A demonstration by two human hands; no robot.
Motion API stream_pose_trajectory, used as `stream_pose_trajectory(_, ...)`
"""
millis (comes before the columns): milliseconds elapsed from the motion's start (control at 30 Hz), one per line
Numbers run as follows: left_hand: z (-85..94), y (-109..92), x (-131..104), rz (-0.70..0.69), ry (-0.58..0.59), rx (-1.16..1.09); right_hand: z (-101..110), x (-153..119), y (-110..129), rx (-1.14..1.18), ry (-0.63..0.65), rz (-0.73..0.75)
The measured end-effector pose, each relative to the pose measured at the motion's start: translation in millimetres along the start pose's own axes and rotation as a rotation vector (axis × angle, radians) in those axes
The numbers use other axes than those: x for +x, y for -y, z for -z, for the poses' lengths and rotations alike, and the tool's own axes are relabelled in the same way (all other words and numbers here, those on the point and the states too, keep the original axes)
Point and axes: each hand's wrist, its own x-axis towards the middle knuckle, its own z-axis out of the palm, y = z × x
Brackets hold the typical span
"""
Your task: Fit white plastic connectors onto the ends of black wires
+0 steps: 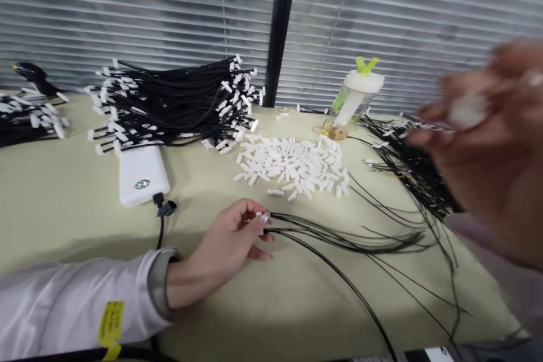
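Note:
My left hand (pixel 235 237) is closed in a pinch on one end of a bundle of thin black cables (pixel 339 236). The cables run to the right across the table, their far ends spreading apart. Pale bits show at the pinched ends, mostly hidden by my thumb. My right hand (pixel 487 141) is raised close to the camera at the right, blurred. Its fingers are curled together; what they hold, if anything, I cannot make out. Just beyond my left hand is a heap of small white connectors (pixel 297 164).
A large stack of black cables with white ends (pixel 169 102) sits at the back left, by a white power bank (pixel 143 175). A clear white-lidded cup (pixel 358 96) stands behind the heap. Loose black cables (pixel 407 164) lie at the right. Window blinds (pixel 127 11) border the table.

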Motion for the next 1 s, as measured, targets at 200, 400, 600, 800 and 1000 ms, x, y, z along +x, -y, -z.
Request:
stream_pose_trajectory(200, -0.4, 1.9, 0.6, -0.023, 0.014, 0.055, -39.3, -41.5, -21.1, 0.395, 0.073, -0.326)
stream_pose_trajectory(400, 0.3, 1.7, -1.3, -0.017, 0.197, 0.293, -74.9, -77.9, -47.0, 0.488, 0.212, -0.620)
stream_pose_trajectory(600, -0.6, 0.8, -3.1, -0.035, 0.196, 0.354, -84.9, -82.4, -40.1, 0.528, 0.158, -0.621)
stream_pose_trajectory(800, 0.2, 2.1, -3.8, -0.071, 0.195, 0.414, -88.7, -81.4, -43.2, 0.477, 0.155, -0.589)
stream_pose_trajectory(1000, 0.1, 2.6, -5.1, -0.107, 0.204, 0.541, -85.6, -80.0, -37.7, 0.294, 0.223, -0.518)
